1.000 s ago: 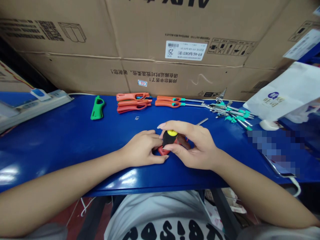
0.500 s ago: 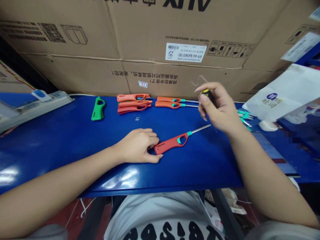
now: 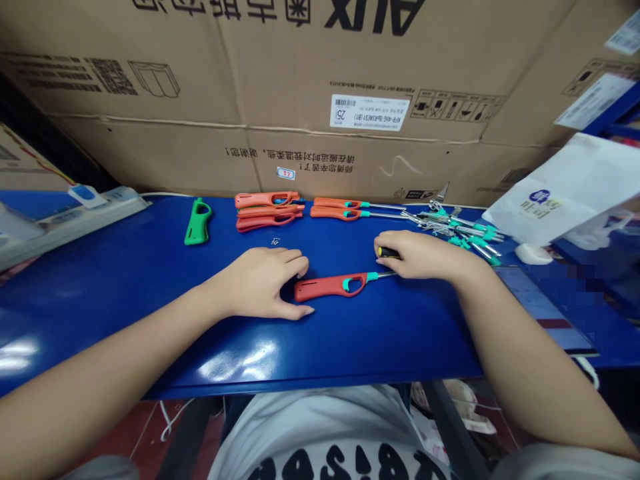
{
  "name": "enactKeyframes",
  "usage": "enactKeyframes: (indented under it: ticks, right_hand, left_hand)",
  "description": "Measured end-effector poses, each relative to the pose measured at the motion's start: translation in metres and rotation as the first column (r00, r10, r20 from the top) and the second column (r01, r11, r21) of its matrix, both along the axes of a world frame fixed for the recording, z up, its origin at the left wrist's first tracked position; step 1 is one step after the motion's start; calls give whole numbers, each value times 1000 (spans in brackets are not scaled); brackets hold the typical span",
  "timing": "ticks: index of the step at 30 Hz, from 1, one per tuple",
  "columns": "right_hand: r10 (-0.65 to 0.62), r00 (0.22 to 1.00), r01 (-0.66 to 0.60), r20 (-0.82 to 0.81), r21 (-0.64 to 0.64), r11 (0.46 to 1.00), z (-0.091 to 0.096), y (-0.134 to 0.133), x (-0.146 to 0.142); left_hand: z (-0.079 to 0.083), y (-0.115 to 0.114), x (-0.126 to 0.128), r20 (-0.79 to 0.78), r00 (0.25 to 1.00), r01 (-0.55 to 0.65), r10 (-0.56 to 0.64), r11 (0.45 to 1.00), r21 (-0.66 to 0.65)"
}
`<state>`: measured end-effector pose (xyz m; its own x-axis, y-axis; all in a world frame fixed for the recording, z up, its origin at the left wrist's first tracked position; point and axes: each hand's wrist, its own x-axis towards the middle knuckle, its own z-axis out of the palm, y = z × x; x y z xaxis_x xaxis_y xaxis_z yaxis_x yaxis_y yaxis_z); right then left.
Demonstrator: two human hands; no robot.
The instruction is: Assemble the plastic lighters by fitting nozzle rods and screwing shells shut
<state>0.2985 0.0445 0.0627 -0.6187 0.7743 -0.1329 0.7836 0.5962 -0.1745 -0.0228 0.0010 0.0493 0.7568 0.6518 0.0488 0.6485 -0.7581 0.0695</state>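
An orange long-nosed lighter (image 3: 330, 287) with a teal trigger lies flat on the blue table (image 3: 125, 280), its metal tube pointing right. My left hand (image 3: 263, 283) is curled around the lighter's left handle end, thumb under it. My right hand (image 3: 425, 255) rests on the table over the lighter's tube, fingers closed on a black screwdriver with a yellow cap (image 3: 387, 253).
Behind lie a green lighter shell (image 3: 198, 222), stacked orange shells (image 3: 267, 211), two orange lighters (image 3: 345, 208) and a heap of teal-tipped metal tubes (image 3: 463, 230). Cardboard boxes (image 3: 320, 93) wall the back. A power strip (image 3: 70, 213) sits left, a white bag (image 3: 570, 193) right.
My right hand lifted the screwdriver off the lighter, swung up and right, then came down onto the table by the tube. The lighter has turned flatter and shifted slightly left under my left hand.
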Motion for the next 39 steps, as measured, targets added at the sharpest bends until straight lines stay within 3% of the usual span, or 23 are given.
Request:
enactKeyframes:
  ticks: [6,18,27,30,34,39]
  right_hand:
    - [3,999,-7,-35,-103,995,-1,-3,3]
    - [90,992,-97,-91,-82,992,-3,-5,-8]
    - [-40,996,46,-80,79,996,-10,-4,-20]
    - [-76,992,93,-96,192,977,-10,7,-17]
    - [-218,973,232,-79,346,909,-5,39,-7]
    - [-311,946,323,-93,360,875,4,86,1]
  left_hand:
    - [-5,0,1,-6,1000,-13,13,999,-49]
    - [-13,8,-3,23,980,-199,197,977,81]
    - [-14,13,-6,136,942,-322,307,940,112]
    - [-7,16,-10,167,935,-337,314,931,138]
    - [3,21,-19,161,903,-424,398,884,195]
    - [6,26,-27,142,862,-506,486,836,211]
